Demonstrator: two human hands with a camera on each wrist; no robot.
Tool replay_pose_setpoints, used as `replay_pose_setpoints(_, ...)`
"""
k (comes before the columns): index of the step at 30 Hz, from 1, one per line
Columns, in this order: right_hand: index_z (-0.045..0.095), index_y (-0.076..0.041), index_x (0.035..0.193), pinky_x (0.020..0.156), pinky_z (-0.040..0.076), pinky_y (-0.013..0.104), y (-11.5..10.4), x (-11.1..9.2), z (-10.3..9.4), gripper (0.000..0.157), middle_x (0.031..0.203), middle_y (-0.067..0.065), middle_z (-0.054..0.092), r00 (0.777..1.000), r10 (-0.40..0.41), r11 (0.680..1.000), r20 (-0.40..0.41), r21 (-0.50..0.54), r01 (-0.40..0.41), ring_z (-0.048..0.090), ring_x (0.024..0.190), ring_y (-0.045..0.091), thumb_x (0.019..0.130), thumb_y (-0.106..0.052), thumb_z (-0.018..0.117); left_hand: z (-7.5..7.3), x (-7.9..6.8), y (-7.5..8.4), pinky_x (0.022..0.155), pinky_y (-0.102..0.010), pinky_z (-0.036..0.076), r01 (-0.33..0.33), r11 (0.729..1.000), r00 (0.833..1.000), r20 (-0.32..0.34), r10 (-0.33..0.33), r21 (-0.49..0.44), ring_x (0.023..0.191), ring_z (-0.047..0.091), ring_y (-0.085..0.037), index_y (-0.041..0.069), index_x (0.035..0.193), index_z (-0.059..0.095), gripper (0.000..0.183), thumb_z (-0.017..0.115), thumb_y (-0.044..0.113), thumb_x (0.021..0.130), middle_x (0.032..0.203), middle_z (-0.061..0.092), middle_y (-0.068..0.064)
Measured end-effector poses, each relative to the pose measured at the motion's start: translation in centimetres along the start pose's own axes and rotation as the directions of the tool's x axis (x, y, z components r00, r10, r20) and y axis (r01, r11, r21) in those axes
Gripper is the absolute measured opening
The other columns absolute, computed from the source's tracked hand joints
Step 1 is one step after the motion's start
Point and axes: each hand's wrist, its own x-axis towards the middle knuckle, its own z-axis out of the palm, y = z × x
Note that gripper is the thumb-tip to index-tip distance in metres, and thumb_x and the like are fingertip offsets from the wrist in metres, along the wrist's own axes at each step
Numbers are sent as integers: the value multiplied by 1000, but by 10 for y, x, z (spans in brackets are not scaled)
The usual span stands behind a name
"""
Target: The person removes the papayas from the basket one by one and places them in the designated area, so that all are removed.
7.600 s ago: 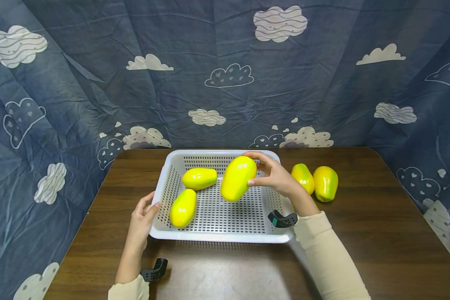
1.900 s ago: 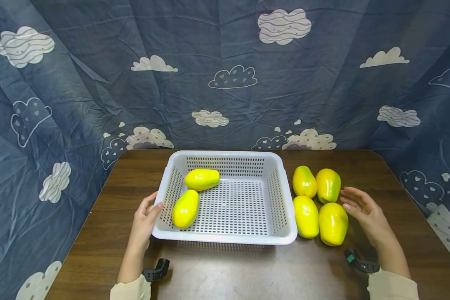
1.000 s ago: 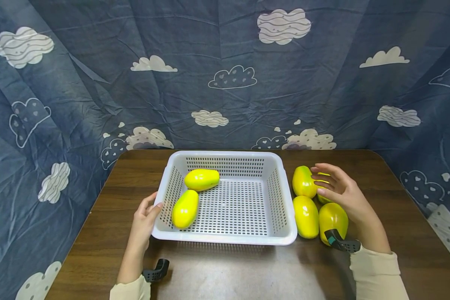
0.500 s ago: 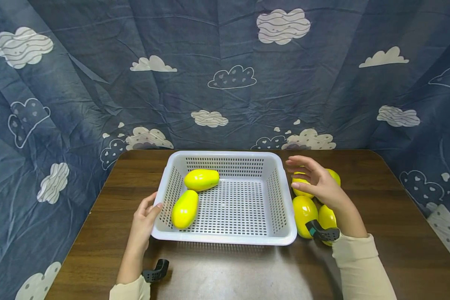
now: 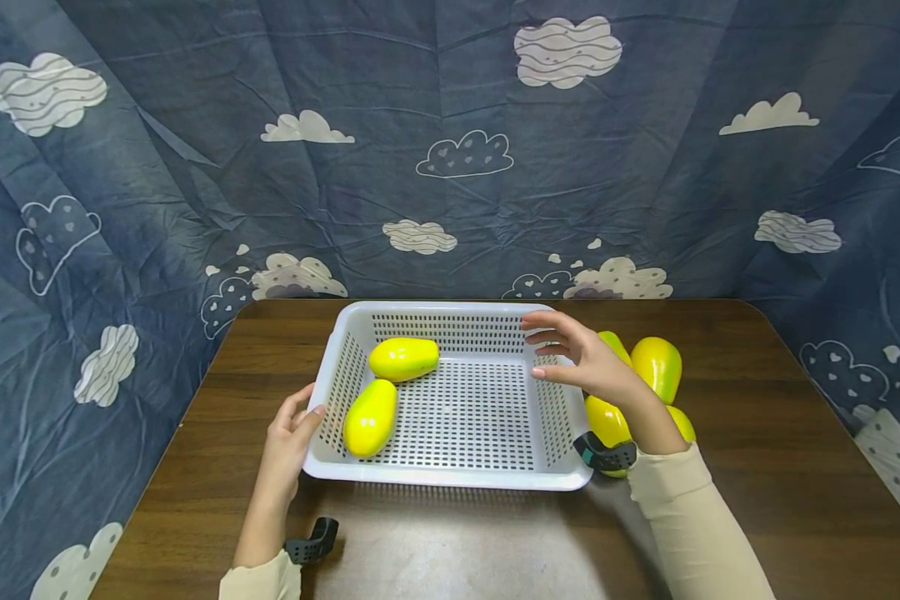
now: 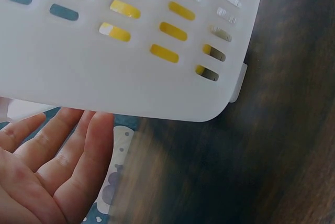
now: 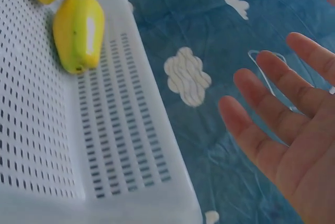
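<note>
My left hand [image 5: 287, 437] holds the white plastic basket [image 5: 450, 477] by its left rim, thumb on top. In the left wrist view its fingers [image 6: 78, 156] reach under the rim. Two glossy yellow-green papayas lie in the left part of the basket: one papaya [image 5: 403, 359] toward the back, another papaya [image 5: 371, 418] in front. Over the basket's right rim my right hand [image 5: 588, 360] hovers with nothing in it. In the right wrist view that hand's fingers [image 7: 272, 93] are spread apart, clear of the basket.
Several more papayas sit together on the wooden table right of the basket, among them a papaya [image 5: 656, 367] at the back; my right forearm partly covers the group. A dark blue cloud-print curtain [image 5: 465, 225] hangs behind the table [image 5: 780, 467].
At first my right hand held a papaya over the basket; later that hand was empty beside the papayas on the right. Since then it has moved left to the basket's rim. My left hand stayed.
</note>
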Motion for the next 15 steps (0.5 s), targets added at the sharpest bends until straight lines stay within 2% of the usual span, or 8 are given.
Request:
replay_pose_setpoints(6,38,-1,131,92,35,48,1,13,13,60,131,14,39,999,10,1000,51,13,-10,41,112,36,78,-3,66,0,0,0,74,-41,50,-1,1000,1000,3,1,0,98,57,-30,17,132,41,40,50,21,93,119,54,-20)
replay_pose_setpoints(15,39,-3,132,93,35,49,-3,30,33,61,128,10,44,992,38,999,123,1,-39,46,110,29,79,-8,68,0,1,-1,76,-47,48,-4,1000,1000,2,4,-10,98,58,-30,16,131,42,40,50,21,93,119,54,-20)
